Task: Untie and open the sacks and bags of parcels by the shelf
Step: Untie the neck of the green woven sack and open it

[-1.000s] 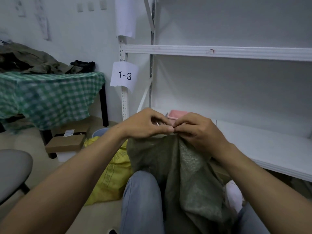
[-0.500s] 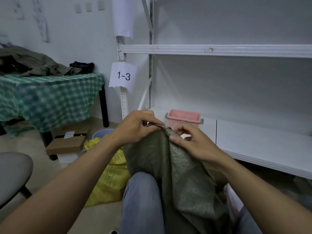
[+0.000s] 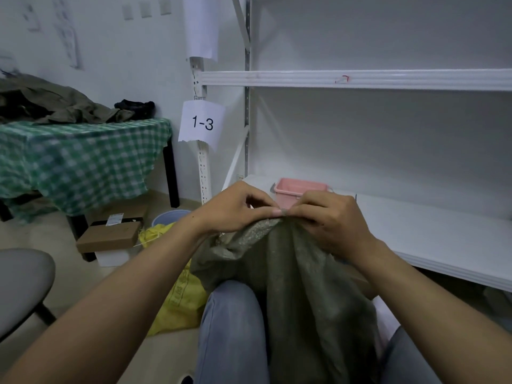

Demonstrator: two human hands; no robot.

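Woven olive-green plastic makes up the one sack (image 3: 291, 273) being worked on, seen from the head camera. It stands upright between the person's two denim-clad knees (image 3: 232, 328), with its gathered neck raised in front of the shelf. Its cloth is dull, wrinkled and loosely pleated below the neck. Whatever ties it is hidden under the fingers.

Two hands meet at that neck. The left hand (image 3: 235, 209) has its grip clamped on the top edge, thumb pressed to forefinger. The right hand (image 3: 332, 220) has its grip curled tight on the same bunch, touching the left fingertips.

A second sack, yellow (image 3: 177, 300), lies on the floor just left of the green one and is partly covered by the left forearm.

Two white shelf boards show: the lower board (image 3: 429, 234) is right behind the hands and the upper board (image 3: 360, 79) is well above. One pink plastic tub (image 3: 299, 188) sits on the lower board, half hidden by the knuckles. One paper label reading "1-3" (image 3: 202, 123) hangs on the upright.

To the left stands one desk under a green checked cloth (image 3: 77, 162), carrying a heap of olive fabric (image 3: 55, 106). On the floor beside it are two brown cardboard boxes (image 3: 110, 236) and one blue bucket (image 3: 169, 216). One grey chair seat (image 3: 22, 281) is at the left edge.
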